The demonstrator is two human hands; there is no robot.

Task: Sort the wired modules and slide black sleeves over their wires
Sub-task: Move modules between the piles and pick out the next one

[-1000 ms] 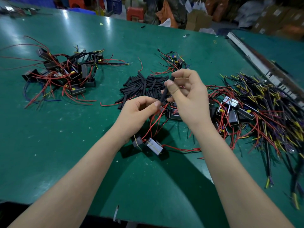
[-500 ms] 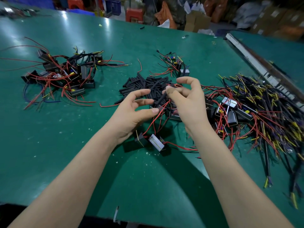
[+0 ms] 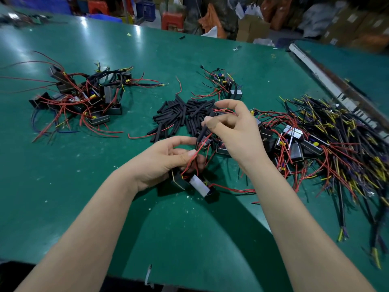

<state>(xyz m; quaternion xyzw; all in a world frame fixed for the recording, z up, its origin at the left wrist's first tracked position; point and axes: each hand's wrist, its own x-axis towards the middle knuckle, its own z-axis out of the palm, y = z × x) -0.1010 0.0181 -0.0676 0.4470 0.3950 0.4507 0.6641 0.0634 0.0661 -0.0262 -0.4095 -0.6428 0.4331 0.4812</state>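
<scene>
The person's right hand [image 3: 237,133] pinches a black sleeve [image 3: 203,131] between thumb and fingers, with a red wire [image 3: 194,155] coming out of its lower end. The left hand [image 3: 162,163] pinches this same wire just under the sleeve. The wired module [image 3: 193,183] lies on the green counter [image 3: 63,186] below the left hand. Behind the hands lies a heap of loose sleeves [image 3: 181,114]. One pile of modules [image 3: 84,100] is far left, and a bigger tangled pile [image 3: 320,144] is at right.
</scene>
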